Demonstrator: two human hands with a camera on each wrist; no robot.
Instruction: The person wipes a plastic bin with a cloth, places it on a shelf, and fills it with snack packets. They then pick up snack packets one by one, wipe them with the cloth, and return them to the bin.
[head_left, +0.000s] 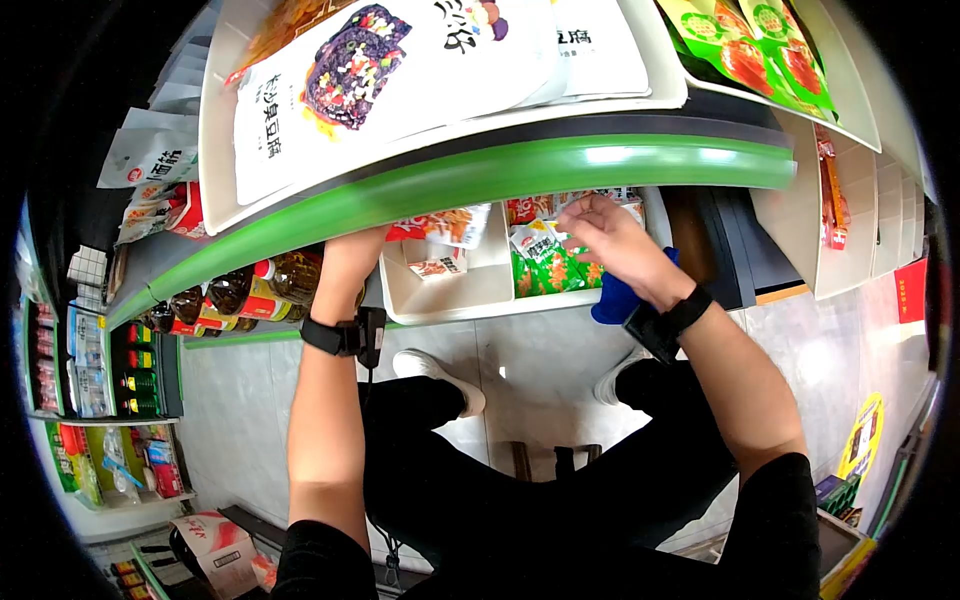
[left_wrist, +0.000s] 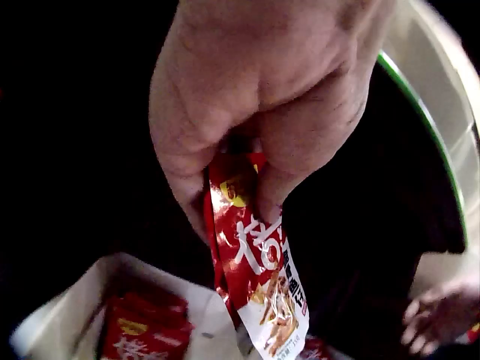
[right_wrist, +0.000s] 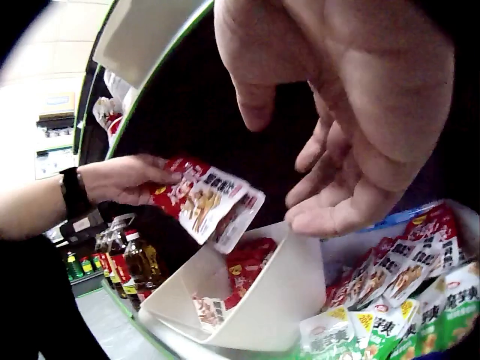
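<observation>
The red packet [left_wrist: 259, 277] hangs from the left hand [left_wrist: 262, 105], directly above the white bin [right_wrist: 277, 300] on the lower shelf [head_left: 470, 305]. The grip is at the packet's top seam only, thumb on one face and fingers on the other, so the body of the packet swings free and points down into the bin. A top-edge pinch of this kind keeps the printed face visible and the contents uncrushed.

The bin sits tilted, its open side toward the person, and holds a few more red packets [right_wrist: 244, 270] of the same print lying flat on its floor. Green packets [head_left: 545, 265] and further red ones stand in rows just beside the bin on the right, filed upright so their faces show.

Left arm: extended forward under the green shelf edge [head_left: 480, 175], wrist strap uppermost, hand partly hidden by that edge in the head view.

Right hand [right_wrist: 352, 142]: holds nothing. Fingers are loosely spread and slightly bent, palm turned toward the bin, hovering above the green packets and near the bin's right wall. Whether a fingertip touches a packet below cannot be told from these views.

The upper shelf carries large white bags [head_left: 390, 70] lying flat. Bottles [head_left: 250, 290] stand left of the bin.
</observation>
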